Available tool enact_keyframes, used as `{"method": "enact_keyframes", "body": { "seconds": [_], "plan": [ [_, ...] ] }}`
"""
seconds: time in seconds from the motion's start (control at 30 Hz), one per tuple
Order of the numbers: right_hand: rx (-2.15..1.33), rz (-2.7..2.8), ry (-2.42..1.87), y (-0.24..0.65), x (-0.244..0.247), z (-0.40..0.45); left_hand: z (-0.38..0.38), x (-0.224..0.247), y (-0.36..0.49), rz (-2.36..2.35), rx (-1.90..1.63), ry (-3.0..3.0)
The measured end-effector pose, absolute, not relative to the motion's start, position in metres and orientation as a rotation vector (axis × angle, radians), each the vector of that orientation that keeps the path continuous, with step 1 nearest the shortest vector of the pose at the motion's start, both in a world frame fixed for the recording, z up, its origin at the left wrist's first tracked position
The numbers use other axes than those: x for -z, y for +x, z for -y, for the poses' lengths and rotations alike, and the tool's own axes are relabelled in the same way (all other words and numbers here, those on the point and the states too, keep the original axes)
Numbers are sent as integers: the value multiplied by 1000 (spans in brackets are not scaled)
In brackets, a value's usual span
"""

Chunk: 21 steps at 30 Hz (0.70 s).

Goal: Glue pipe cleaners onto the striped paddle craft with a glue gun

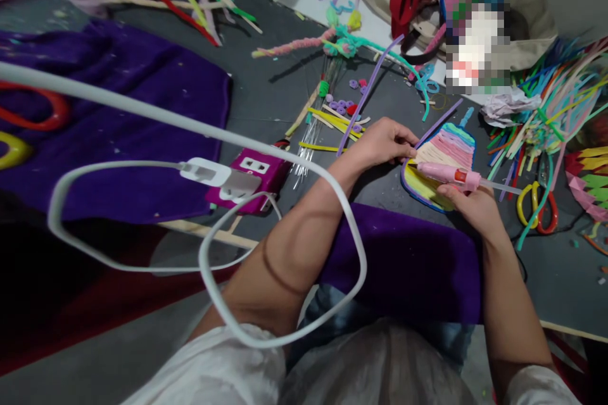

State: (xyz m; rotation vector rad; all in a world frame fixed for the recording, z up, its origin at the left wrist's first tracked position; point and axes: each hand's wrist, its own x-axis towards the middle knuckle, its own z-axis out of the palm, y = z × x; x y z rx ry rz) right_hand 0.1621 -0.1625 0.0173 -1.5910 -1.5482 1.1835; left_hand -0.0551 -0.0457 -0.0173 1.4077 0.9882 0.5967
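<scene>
My left hand (387, 142) pinches a purple pipe cleaner (439, 121) at the upper left edge of a colourful craft piece (449, 152). The piece is covered with rows of blue, pink, cream and yellow strips and has a blue rim. In my right hand (475, 205) is a pink glue gun (449, 174), with a pale glue stick (501, 185) coming out of its back end. Its nozzle points left, close to my left fingertips and over the yellow part. Some of the right fingers are hidden under the glue gun.
A white cable (285, 155) loops across the view above my left forearm. A magenta power strip (242, 180) with a white plug lies left. Scissors (536, 207) and bundled pipe cleaners (541, 120) lie right. Purple cloth (408, 259) hangs at the table's front edge.
</scene>
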Motion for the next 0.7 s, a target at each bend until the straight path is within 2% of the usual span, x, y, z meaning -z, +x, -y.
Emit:
{"method": "enact_keyframes", "body": {
  "seconds": [0.4, 0.7],
  "plan": [
    [-1014, 1626, -1689, 162, -10, 163, 48, 18, -55, -1003, -607, 1439],
    [-1064, 1670, -1629, 160, -11, 161, 49, 21, -53, -1033, -626, 1455]
  ]
}}
